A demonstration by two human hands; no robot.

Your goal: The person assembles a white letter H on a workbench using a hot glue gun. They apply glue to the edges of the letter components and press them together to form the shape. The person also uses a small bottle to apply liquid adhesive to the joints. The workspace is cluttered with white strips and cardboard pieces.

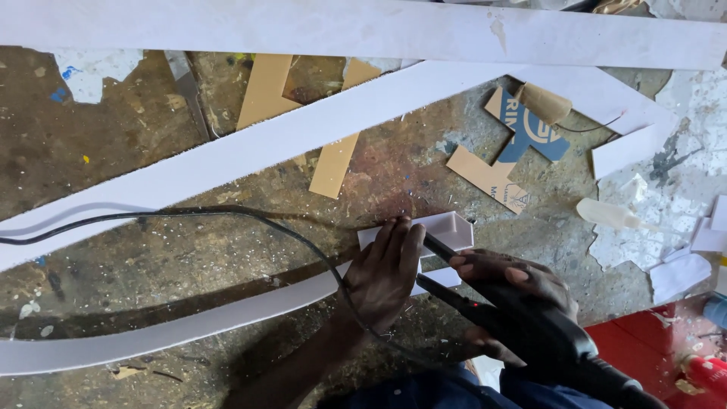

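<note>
Pressing flat on white channel [447,231], left hand [382,276], fingers [401,242] together, extended, palm down. Channel lies mid-worktop, toward near edge, open side up. Right hand [515,299] wrapped tight round black tool [485,310], tip at channel, just beside left fingers. Black cable [227,216] loops across stained worktop [113,265]. White strips [265,148], cardboard offcuts [492,170] toward far edge.

Materials, workbench top
White strips [250,148] smooth matt, plastic-looking sheet; bench [98,257] rough, stained, paint-flecked; cardboard offcuts [485,170] matt brown; black tool [530,333] matt plastic; cable [227,213] black, slight sheen.
</note>
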